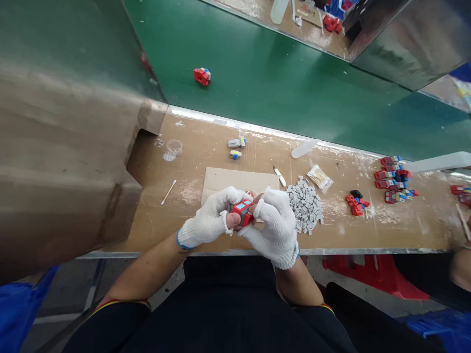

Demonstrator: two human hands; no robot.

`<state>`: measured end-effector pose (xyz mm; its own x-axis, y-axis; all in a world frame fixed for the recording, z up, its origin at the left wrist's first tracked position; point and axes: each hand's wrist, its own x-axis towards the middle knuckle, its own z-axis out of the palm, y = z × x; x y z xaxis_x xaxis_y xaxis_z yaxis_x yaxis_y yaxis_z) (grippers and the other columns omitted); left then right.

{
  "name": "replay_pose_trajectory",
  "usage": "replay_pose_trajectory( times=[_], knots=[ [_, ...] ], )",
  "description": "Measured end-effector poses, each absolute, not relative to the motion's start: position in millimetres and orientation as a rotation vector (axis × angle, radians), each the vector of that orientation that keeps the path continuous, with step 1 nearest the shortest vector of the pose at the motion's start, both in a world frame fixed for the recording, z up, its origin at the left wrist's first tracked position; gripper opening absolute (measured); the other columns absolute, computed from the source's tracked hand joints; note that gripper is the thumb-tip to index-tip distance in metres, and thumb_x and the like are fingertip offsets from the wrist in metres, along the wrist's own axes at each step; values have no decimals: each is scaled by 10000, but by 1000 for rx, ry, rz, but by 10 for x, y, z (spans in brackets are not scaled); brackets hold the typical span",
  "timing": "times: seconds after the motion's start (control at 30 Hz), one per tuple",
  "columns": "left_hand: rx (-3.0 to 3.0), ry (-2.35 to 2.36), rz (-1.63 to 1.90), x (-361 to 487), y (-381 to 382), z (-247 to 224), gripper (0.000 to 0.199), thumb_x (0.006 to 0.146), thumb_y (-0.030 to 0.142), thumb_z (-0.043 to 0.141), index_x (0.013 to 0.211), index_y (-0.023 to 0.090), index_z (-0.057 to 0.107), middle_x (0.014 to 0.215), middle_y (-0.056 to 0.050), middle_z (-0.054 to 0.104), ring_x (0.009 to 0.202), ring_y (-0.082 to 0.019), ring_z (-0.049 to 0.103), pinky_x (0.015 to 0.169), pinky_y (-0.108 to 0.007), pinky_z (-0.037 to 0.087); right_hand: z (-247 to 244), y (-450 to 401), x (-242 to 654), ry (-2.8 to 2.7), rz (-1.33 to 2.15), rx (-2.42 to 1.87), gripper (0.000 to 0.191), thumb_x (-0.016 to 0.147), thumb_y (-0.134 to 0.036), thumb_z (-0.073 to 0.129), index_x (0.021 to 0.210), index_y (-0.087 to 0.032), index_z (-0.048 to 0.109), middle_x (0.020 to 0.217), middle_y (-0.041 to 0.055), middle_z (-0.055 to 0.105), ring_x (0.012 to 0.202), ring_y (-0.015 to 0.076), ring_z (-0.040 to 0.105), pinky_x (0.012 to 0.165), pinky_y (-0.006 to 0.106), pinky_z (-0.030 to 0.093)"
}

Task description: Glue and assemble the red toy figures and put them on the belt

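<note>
Both my hands wear white knit gloves with bare fingertips and meet over a cardboard sheet (221, 179). Between them is a red and grey plastic toy part (243, 207) with light-blue window patches. My left hand (213, 213) grips its left side, thumb along the near edge. My right hand (274, 220) closes on its right side, and the fingertips there are partly hidden. Just right of that hand lies a heap of small grey plastic pieces (304, 206). Behind the heap is a small white-handled knife (279, 175).
A cotton swab (168, 192) and clear plastic cup (174, 147) lie left. Two grey-yellow parts (236, 142) sit behind the cardboard. Rightward are a swab bag (320, 177) and red toy parts (392, 179). A red part (202, 76) rests on the green belt (257, 63). Someone's arm (461, 267) shows far right.
</note>
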<state>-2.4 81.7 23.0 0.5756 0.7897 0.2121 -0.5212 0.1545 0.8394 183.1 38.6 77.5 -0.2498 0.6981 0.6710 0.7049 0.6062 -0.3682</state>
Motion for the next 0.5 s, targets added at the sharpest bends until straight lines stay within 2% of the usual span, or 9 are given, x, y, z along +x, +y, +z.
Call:
replay_pose_trajectory(
  times=[0.07, 0.17, 0.3, 0.5],
  knots=[
    [1083, 315, 986, -30, 821, 210, 502, 1055, 651, 898, 1005, 210, 663, 1021, -68, 795, 831, -181, 703, 755, -296, 584, 768, 371, 1842, -1997, -56, -1123, 246, 1058, -358, 879, 1099, -283, 648, 990, 31, 763, 953, 248, 728, 842, 416, 639],
    [1104, 306, 978, -37, 823, 184, 474, 1068, 635, 889, 1016, 213, 679, 1031, -68, 797, 795, -169, 687, 739, -291, 579, 769, 356, 1851, -2044, -89, -1116, 222, 1065, -351, 872, 1122, -263, 677, 1040, 53, 791, 953, 242, 725, 822, 406, 629],
    [1122, 316, 1028, -32, 837, 193, 470, 1066, 612, 900, 979, 202, 687, 1015, -63, 792, 761, -150, 656, 735, -288, 578, 772, 347, 1820, -2019, -214, -1145, 130, 1107, -323, 808, 1121, -259, 695, 999, 52, 768, 897, 227, 697, 784, 393, 617],
    [1157, 303, 1074, -29, 865, 232, 490, 1065, 619, 901, 958, 195, 681, 1030, -80, 809, 849, -174, 716, 757, -283, 590, 780, 343, 1768, -2040, -268, -1147, 71, 1156, -328, 710, 1162, -266, 677, 976, 64, 780, 870, 238, 737, 751, 406, 651]
  ],
)
